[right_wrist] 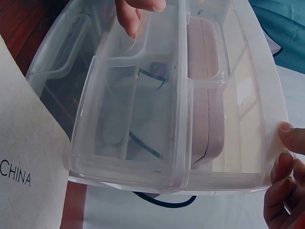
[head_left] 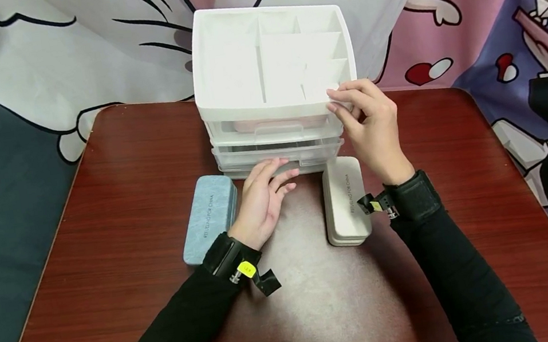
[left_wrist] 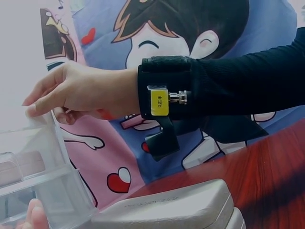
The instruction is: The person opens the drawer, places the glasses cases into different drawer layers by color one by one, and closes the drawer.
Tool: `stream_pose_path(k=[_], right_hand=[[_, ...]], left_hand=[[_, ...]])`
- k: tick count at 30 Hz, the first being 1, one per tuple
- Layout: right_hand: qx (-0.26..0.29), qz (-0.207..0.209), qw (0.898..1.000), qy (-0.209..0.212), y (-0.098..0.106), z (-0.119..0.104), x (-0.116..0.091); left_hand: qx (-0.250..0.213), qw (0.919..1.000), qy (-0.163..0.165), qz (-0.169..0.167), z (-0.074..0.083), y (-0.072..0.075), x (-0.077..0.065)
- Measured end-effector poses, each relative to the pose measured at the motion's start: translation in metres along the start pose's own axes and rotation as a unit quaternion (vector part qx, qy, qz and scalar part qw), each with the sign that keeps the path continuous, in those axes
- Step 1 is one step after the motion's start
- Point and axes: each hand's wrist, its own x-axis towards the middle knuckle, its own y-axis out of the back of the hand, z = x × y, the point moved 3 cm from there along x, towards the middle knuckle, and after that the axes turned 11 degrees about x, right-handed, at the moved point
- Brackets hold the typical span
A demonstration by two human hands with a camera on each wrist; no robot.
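Observation:
A white plastic drawer unit (head_left: 275,101) with clear drawers stands at the back of the table. My right hand (head_left: 372,123) pinches the front right corner of its top, with thumb and fingertips at the rim. My left hand (head_left: 262,201) is in front of the lower drawers with its fingers extended. In the right wrist view, a left fingertip (right_wrist: 132,31) is at the handle of the middle drawer (right_wrist: 128,114), which protrudes slightly. A pink case (right_wrist: 207,95) lies inside the upper drawer. The unit's top tray is divided into several compartments.
A blue case (head_left: 210,220) lettered "REFUELING FOR CHINA" lies left of my left hand. A cream case (head_left: 347,202) lies below my right hand, close to the unit's front. The reddish-brown table (head_left: 121,237) has a printed cloth (head_left: 81,52) behind it.

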Motion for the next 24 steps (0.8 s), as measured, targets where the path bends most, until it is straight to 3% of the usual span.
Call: stream_pose_path(k=[24], right_hand=[[-0.003,-0.004,1.000,-0.018,0.000,-0.001,0.002]], left_hand=[[0.011,0.9999,0.003,-0.003,-0.006,0.000,-0.017]])
